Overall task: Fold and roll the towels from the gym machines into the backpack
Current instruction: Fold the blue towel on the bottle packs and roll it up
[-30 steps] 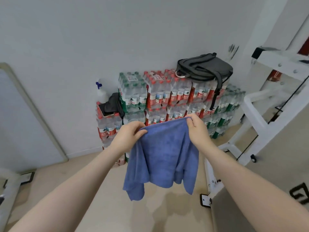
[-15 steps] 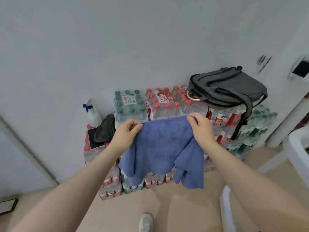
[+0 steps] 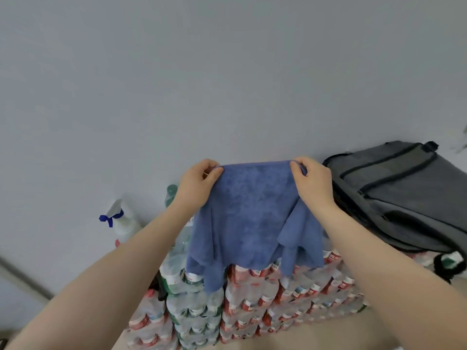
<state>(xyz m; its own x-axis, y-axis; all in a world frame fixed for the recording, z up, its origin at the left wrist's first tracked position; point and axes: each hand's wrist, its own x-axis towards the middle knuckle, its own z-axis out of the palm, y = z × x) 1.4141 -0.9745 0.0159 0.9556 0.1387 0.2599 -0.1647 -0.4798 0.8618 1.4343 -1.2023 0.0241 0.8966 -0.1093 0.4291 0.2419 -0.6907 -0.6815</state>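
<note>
Backpack (image 3: 404, 195) lies atop bottle packs (image 3: 252, 304); hands hold towel (image 3: 250, 218).

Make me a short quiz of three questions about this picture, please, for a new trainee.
1. True or false: both hands pinch the top edge of the towel.
2. Where does the backpack lie? A) on the floor B) on the stacked bottle packs C) on a gym machine
3. Fill in: the spray bottle stands to the ___ of the towel in the picture.

Key:
1. True: the left hand and the right hand each hold one top corner, and the towel hangs down between them.
2. B
3. left
</note>
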